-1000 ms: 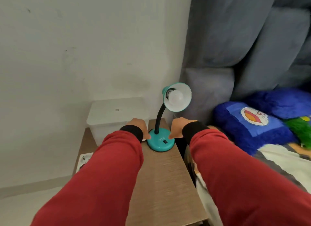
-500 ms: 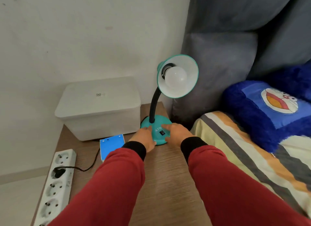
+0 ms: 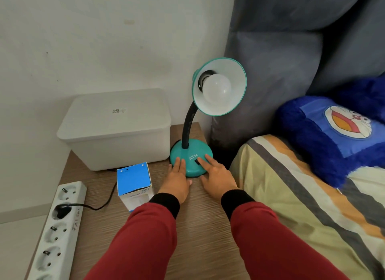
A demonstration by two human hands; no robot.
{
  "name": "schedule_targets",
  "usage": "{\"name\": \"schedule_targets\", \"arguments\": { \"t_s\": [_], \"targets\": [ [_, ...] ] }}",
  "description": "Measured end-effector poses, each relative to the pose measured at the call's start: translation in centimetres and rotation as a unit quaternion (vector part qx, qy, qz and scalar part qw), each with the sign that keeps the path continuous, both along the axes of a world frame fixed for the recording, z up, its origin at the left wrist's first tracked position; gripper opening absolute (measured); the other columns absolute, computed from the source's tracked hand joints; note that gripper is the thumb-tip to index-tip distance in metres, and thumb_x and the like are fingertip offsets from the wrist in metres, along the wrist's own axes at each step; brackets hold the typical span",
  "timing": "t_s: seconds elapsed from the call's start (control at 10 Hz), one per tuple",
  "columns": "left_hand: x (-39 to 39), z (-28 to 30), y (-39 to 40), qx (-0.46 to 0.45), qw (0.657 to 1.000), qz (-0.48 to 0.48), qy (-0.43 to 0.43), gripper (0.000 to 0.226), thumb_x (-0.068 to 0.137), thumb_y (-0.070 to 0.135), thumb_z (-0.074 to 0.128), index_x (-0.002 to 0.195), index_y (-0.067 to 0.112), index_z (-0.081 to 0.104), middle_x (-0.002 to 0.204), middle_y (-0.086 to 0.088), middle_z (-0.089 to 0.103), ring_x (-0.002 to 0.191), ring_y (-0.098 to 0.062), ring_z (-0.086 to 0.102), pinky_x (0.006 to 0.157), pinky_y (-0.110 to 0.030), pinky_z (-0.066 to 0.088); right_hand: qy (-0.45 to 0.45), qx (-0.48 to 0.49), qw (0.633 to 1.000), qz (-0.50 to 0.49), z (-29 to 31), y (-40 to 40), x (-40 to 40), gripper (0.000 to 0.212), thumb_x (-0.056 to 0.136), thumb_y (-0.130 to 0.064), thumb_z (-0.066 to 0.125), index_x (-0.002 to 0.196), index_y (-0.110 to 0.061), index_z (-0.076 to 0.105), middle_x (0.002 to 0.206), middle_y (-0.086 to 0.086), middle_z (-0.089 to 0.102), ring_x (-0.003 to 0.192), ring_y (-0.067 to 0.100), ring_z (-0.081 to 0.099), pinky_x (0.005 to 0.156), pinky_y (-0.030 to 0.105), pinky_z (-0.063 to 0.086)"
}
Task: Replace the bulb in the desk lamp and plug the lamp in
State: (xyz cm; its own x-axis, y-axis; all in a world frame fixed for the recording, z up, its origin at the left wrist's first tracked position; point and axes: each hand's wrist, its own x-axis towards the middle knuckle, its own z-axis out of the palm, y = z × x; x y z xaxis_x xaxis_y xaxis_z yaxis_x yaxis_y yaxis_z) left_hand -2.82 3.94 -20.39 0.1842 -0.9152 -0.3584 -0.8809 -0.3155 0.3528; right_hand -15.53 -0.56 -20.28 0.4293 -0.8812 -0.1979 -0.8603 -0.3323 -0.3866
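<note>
Both your hands lie flat and open on the teal lamp base (image 3: 190, 157) at the surface's back edge, right fingers (image 3: 205, 163) by the switch — nudge it and the top-heavy shade (image 3: 227, 104) could tip bedward.

Pretty even, soft daylight-ish lighting here, nothing harsh. The white wall (image 3: 93, 40) behind the desk lamp (image 3: 208, 117) is the brightest area and looks a bit washed out. The bulb (image 3: 216, 89) is unlit, just a small glint on its front. Soft shadows sit under the lamp base and left of it, below the white storage box (image 3: 116, 129). Right of the lamp, the gray headboard (image 3: 291, 60) goes darker toward the top corner. Wide-angle bending shows at the edges; the power strip (image 3: 56, 227) curves, and the red sleeves (image 3: 145, 244) nearest the camera look soft and smeary.
</note>
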Motion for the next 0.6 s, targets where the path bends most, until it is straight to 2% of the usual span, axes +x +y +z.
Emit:
{"name": "schedule_targets", "arguments": {
  "t_s": [0.2,0.4,0.5,0.6],
  "targets": [
    [0.3,0.0,-0.4,-0.001,1.000,0.001,0.010,0.070,0.101,0.029,0.040,0.153,0.011,-0.002,0.161,-0.006,-0.007,0.149,-0.027,-0.003,0.121,-0.033,0.006,0.046,-0.024,0.999,-0.009,0.5,-0.4,0.5,0.052,0.096,-0.032,0.043,0.146,-0.034,0.031,0.157,-0.004,0.025,0.141,0.021,0.030,0.112,0.044,0.033],
    [0.4,0.2,-0.5,-0.009,1.000,0.001,-0.001,0.066,0.101,0.023,0.041,0.153,0.008,0.003,0.161,-0.008,-0.004,0.149,-0.028,0.002,0.119,-0.029,0.008,0.111,-0.054,0.992,0.012,1.1,-0.6,1.1,0.046,0.095,-0.027,0.041,0.141,-0.033,0.039,0.150,-0.003,0.036,0.137,0.024,0.033,0.102,0.042,0.035],
    [0.4,1.0,-0.4,-0.005,1.000,0.004,0.002,0.066,0.101,0.023,0.042,0.153,0.008,0.004,0.161,-0.008,-0.004,0.148,-0.027,0.007,0.118,-0.027,0.010,0.091,0.005,0.996,-0.001,1.9,-0.9,1.2,0.050,0.094,-0.029,0.043,0.143,-0.034,0.036,0.157,-0.003,0.026,0.141,0.025,0.029,0.108,0.043,0.031],
    [0.2,2.6,-0.4,0.001,1.000,0.010,0.014,0.063,0.100,0.024,0.043,0.153,0.009,0.011,0.160,-0.010,0.007,0.147,-0.026,0.017,0.116,-0.027,0.016,0.061,0.028,0.998,-0.014,2.4,-0.5,1.2,0.056,0.091,-0.030,0.051,0.144,-0.034,0.034,0.156,0.004,0.026,0.140,0.028,0.031,0.110,0.043,0.032]
  ]
}}
